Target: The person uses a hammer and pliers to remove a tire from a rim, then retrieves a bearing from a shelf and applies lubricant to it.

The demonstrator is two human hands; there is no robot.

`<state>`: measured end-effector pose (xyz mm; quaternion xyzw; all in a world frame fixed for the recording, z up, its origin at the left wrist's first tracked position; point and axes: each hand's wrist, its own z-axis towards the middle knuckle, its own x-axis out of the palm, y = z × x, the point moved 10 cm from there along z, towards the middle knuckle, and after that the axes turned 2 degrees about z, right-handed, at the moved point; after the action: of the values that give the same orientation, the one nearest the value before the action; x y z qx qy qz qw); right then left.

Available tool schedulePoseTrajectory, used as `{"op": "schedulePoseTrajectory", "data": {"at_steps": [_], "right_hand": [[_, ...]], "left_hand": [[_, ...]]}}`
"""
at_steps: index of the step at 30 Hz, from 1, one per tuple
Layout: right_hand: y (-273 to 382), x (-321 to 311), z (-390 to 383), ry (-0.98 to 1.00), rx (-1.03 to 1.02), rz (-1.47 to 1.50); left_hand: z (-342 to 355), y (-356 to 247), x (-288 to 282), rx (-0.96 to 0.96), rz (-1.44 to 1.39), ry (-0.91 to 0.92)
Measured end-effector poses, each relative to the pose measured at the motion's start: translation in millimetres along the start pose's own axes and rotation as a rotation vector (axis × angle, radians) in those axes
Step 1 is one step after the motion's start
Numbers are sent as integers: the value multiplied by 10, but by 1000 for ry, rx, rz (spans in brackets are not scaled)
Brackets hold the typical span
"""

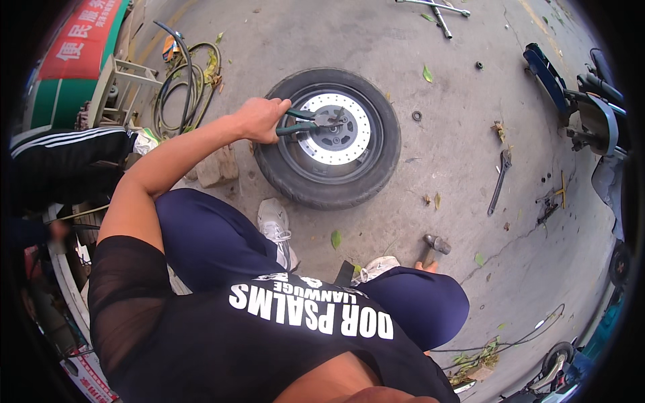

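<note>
A wheel with a black tyre [285, 171] lies flat on the ground in front of my feet, its silver brake disc [356, 143] facing up. My left hand [261, 119] is closed around the green handles of a pair of pliers [300, 121]. The pliers' jaws reach over the hub at the disc's middle, beside a small dark upright part; whether they grip it I cannot tell. Beyond my right knee, my right hand [427, 267], mostly hidden by the leg, is closed on the handle of a hammer [437, 244]. The hammer's head points up, away from the wheel.
An adjustable wrench [500, 180] and a yellow-handled tool [560, 193] lie to the right. A cross wrench [440, 15] is at the far edge. A coiled hose [191, 91] and a metal stool [124, 87] stand left. A ring [417, 115] lies beside the tyre.
</note>
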<state>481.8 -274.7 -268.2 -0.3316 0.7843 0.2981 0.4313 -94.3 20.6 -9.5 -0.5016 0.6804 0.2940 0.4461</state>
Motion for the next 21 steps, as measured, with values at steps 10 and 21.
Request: {"op": "schedulePoseTrajectory", "data": {"at_steps": [10, 21], "right_hand": [[587, -679, 170, 80, -129, 152], [4682, -2602, -489, 706, -782, 521]], "left_hand": [[-91, 44, 62, -20, -91, -10], [23, 68, 100, 32, -109, 41]]}}
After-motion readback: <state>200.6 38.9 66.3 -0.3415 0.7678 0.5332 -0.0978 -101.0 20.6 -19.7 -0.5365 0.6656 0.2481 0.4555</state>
